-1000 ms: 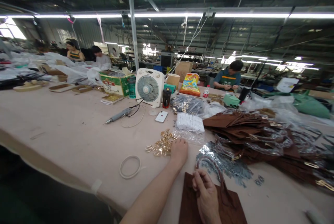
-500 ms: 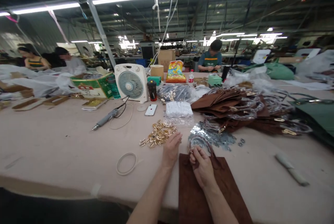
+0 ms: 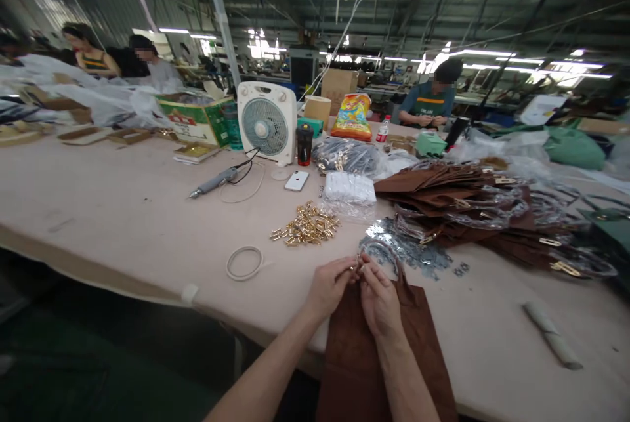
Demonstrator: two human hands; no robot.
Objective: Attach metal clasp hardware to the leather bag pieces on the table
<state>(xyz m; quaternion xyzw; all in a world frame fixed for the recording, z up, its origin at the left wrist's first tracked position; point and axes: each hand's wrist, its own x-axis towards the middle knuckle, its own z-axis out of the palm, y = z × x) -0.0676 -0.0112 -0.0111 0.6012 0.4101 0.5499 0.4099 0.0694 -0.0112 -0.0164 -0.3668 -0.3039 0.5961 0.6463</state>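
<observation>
A brown bag (image 3: 349, 356) lies at the table's front edge and hangs over it, below my hands. Its handle (image 3: 396, 254) arches up from the top edge, and its near-left end runs into my fingertips. My right hand (image 3: 381, 300) is closed in a pinch there, on the handle as far as it shows. My left hand (image 3: 329, 285) meets it fingertip to fingertip, pinching a small gold metal fitting (image 3: 353, 269). Just beyond is a pile of gold metal fittings (image 3: 308, 225). Thin silver metal plates (image 3: 403, 246) lie spread behind the handle.
Stacked brown bags (image 3: 443, 192) with wrapped handles fill the right. A tape roll (image 3: 245, 263), an electric screwdriver (image 3: 214, 182), a phone (image 3: 296, 180) and a fan (image 3: 267, 121) are on the left. A grey-green roll (image 3: 552, 335) lies right. A person (image 3: 428, 104) works opposite.
My left hand has come from the pile of gold fittings to my right hand, now with a fitting in its fingertips. The camera view has tipped down and turned slightly left.
</observation>
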